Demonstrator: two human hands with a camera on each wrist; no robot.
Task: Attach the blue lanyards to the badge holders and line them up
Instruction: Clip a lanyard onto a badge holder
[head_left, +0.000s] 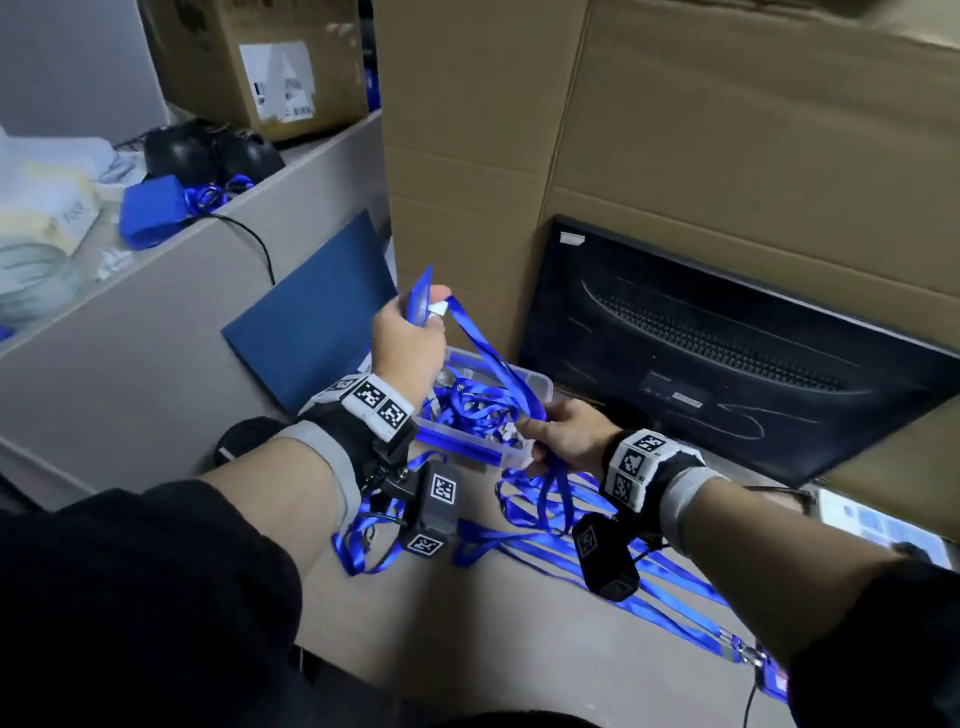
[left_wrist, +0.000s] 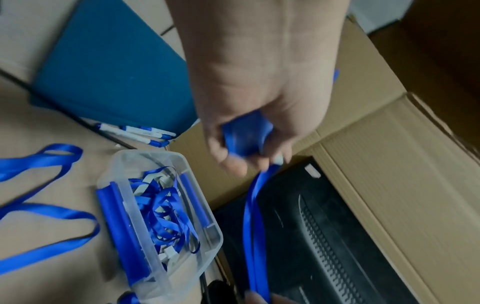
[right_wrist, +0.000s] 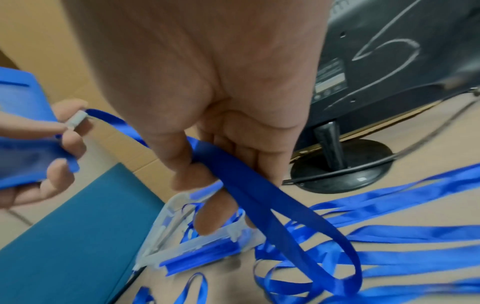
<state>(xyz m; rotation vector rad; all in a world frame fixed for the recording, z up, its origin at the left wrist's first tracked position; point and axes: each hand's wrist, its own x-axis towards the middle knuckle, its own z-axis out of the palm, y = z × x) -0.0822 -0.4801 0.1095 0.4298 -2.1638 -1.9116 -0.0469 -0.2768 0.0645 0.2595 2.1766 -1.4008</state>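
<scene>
My left hand (head_left: 410, 332) is raised above the desk and grips a blue badge holder (head_left: 420, 299) (right_wrist: 23, 144) with a white clip (right_wrist: 76, 120) pinched at its top. A blue lanyard (head_left: 493, 364) runs from that clip down to my right hand (head_left: 561, 434), whose fingers (right_wrist: 187, 164) curl round the strap (right_wrist: 249, 185); its loop hangs below. In the left wrist view the holder (left_wrist: 245, 137) sits in the curled palm and the strap (left_wrist: 253, 226) drops away. A clear plastic box (head_left: 535, 387) (left_wrist: 210, 246) below holds tangled lanyards.
Several blue lanyards (head_left: 649, 577) lie in rows on the desk at the right, one with a badge (head_left: 774, 680). A black monitor (head_left: 727, 353) stands behind against cardboard (head_left: 675, 130). A dark blue folder (head_left: 317, 317) leans at the left. Pens (left_wrist: 140, 133) lie by the folder.
</scene>
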